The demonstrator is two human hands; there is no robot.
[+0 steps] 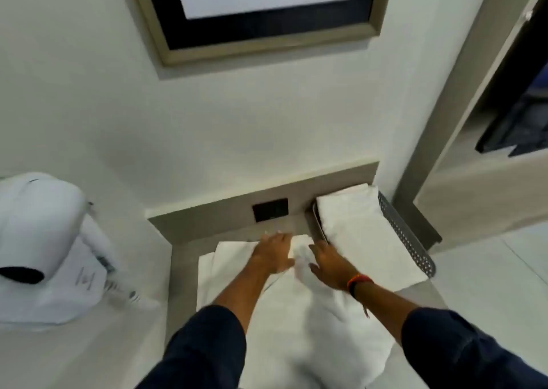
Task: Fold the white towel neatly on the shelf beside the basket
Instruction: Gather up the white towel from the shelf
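White walls, a framed picture up top, and a grey shelf below with a dark wall plate at its back edge. Your white towel lies spread on that shelf, just left of the basket, with its near end bunched and running toward you. Your left hand is flat and open on the far part of the towel, fingers spread, gripping nothing; your right hand is also open, palm down on the cloth right beside the basket rim, holding nothing that I can see. Looks like you're smoothing or setting up a fold — my read only. Risks: the near end is rumpled, so folding now would likely lock in creases and give an uneven edge; the towel's left side already shows a doubled layer that could slip out of line if you drag rather than press; your right hand is close enough to the basket to nudge it or snag the folded towel sitting in it. Counts: two hands, one towel being worked, one basket, one folded towel inside it, one picture, one wall plate, one white hair dryer at left — blurred.
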